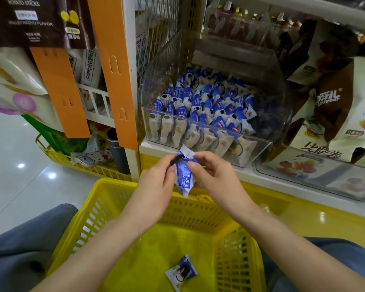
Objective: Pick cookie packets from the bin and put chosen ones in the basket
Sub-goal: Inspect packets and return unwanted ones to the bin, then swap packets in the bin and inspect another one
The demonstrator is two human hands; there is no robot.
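A blue and white cookie packet (pixel 184 175) hangs upright between my two hands, above the far rim of the yellow basket (pixel 148 207). My left hand (pixel 156 182) pinches its left edge, and my right hand (pixel 211 175) pinches its right side. Behind the hands, a clear plastic bin (pixel 268 148) on the shelf holds several more of the same packets (pixel 207 102). One packet (pixel 181 271) lies flat on the basket floor.
Large snack bags (pixel 333 102) fill the shelf to the right of the bin. Orange hanging strips (pixel 114 70) and a second yellow basket with small goods (pixel 89 163) are on the left. My grey trouser legs flank the basket. Glossy floor lies to the far left.
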